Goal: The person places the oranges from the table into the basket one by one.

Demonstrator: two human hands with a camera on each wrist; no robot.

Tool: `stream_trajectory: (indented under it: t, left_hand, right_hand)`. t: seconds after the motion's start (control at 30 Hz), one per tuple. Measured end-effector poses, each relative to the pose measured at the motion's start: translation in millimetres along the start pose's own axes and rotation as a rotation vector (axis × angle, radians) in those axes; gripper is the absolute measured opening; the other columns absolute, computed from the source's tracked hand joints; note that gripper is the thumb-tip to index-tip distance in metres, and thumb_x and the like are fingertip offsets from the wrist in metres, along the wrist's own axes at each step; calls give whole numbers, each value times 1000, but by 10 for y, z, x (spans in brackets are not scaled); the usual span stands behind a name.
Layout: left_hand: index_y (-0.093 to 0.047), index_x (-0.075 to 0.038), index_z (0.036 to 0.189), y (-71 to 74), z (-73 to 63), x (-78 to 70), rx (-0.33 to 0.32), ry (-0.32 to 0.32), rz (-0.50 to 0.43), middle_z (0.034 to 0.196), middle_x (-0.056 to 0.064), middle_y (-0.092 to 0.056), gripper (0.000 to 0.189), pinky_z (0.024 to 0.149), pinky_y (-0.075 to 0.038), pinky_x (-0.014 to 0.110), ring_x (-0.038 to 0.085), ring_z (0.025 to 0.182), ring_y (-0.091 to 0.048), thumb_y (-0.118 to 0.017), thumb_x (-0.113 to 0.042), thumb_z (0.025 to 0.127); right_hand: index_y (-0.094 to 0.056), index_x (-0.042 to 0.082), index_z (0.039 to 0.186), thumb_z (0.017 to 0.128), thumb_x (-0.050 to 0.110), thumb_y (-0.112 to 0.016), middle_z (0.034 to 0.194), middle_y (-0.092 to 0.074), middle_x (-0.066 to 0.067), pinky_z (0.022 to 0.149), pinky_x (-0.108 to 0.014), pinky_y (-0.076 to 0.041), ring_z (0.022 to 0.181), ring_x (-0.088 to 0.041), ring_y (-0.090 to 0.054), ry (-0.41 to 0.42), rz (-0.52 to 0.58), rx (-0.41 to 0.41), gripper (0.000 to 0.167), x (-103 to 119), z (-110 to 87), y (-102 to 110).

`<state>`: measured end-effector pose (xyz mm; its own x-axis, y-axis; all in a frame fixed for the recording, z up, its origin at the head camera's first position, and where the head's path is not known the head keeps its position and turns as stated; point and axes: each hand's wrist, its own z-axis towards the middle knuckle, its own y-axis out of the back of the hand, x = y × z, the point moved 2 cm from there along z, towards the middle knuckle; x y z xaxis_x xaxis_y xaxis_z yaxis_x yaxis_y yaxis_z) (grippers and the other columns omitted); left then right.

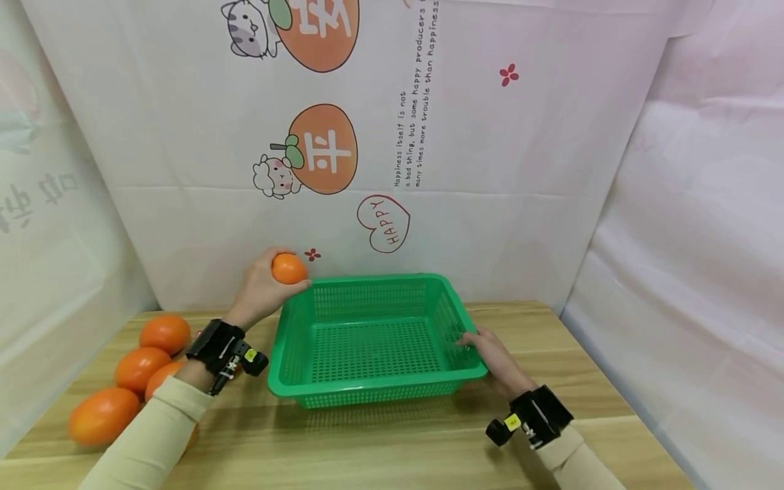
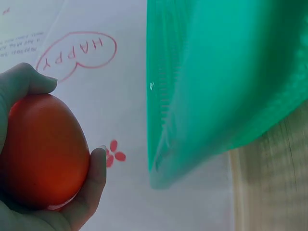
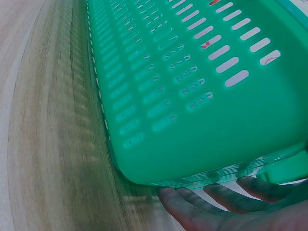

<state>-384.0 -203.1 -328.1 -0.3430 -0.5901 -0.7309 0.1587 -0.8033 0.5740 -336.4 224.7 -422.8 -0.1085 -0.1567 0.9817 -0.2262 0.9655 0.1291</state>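
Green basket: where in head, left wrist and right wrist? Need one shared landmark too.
Head: green basket, lower centre.
Left wrist: green basket, filling the upper right, cut off by the frame, partly blurred.
Right wrist: green basket, large, centre to upper right.
Shared landmark: wooden tabletop, along the bottom in head, lower right in left wrist, left side in right wrist.

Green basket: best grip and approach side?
The green basket is likely best gripped by its right-end rim, from the right: it flares outward, so fingers should fit underneath, thumb on top. The right hand holds there; the left hand, with an orange, is near the far left corner.
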Motion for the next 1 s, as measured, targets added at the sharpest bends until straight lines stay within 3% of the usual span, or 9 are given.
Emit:
stream_trajectory:
  t: [0.2,0.7,1.0]
  left_hand:
    - [-50,-6,146,-61,-23,-102,35,-26,-28,137,21,-59,66,90,-58,44,38,115,-64,-82,-20,90]
    - [-52,-6,143,-215,19,-181,55,-76,-56,139,19,-61,65,89,-59,44,36,113,-67,-84,-18,88]
    - [-51,-7,145,-341,43,-224,60,-61,-76,136,21,-60,69,89,-60,46,37,112,-67,-86,-19,86]
  right_hand:
    - [-31,0,162,101,19,-49,143,-56,-30,88,-33,-60,112,-27,-70,-4,-6,-8,67,7,0,-2]
    - [-29,3,163,101,21,-51,147,-54,-30,88,-33,-59,116,-29,-68,-14,-17,-22,68,-17,-16,4]
    - [-30,4,164,102,22,-51,149,-54,-29,92,-35,-58,121,-30,-66,-6,-29,-29,68,-7,7,-7]
